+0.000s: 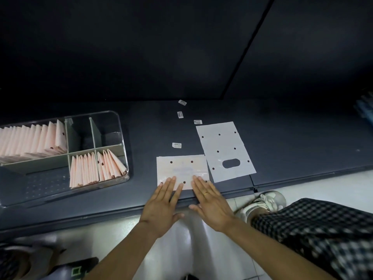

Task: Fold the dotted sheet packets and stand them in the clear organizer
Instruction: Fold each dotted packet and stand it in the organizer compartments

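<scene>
A dark work surface point(282, 150) spans the scene, with a clear organizer point(119, 126) sitting at its left, its divided compartments holding rows of folded pink packets point(34, 138) standing on edge in the far left section and more packets point(94, 168) in the two near sections. A white perforated bag point(224, 150) with a cut-out handle lies flat to the right of centre. Just beside it, touching its lower left corner, a dotted sheet packet point(181, 170) lies flat near the table's front edge. The left hand point(161, 207) and the right hand point(212, 205) rest side by side, apart, fingers straight and pressed flat on the packet's near edge; a ring shows on the right hand. Four small labels point(176, 145) are scattered beyond the packet.
</scene>
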Demonstrator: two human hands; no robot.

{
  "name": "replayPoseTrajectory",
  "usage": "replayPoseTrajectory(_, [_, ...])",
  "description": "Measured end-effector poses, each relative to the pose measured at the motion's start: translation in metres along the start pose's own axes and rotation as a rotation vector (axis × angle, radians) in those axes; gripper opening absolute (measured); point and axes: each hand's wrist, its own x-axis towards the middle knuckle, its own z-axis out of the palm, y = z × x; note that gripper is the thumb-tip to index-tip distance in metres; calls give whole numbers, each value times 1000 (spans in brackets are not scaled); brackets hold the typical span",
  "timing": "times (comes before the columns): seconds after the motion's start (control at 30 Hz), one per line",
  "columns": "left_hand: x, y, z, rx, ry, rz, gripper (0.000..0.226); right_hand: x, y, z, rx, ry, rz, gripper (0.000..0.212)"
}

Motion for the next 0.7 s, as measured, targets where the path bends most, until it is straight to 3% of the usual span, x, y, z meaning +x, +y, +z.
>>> replayPoseTrajectory(0.13, [-9, -19, -2, -2, -24, 7, 78, -17, 28, -3, -95, -48, 34, 66])
replayPoseTrajectory(0.3, [-14, -27, -4, -4, -18, 6, 77, 8, 26, -12, 0, 340, -7, 29])
replayPoseTrajectory(0.33, [-13, -25, -4, -7, -13, -4, 77, 15, 23, -14, 42, 358, -11, 27])
replayPoseTrajectory(0.47, [-8, -22, -17, -69, 50, -55, 68, 32, 15, -17, -15, 327, -109, 15])
replayPoseTrajectory(0.6, [2, -21, -32, -112, 256, -45, 41, 40, 20, -15, -183, 274, -188, 14])
replayPoseTrajectory(0.7, [10, -27, -37, -168, 310, -68, 41, 43, 18, -17, -152, 237, -194, 16])
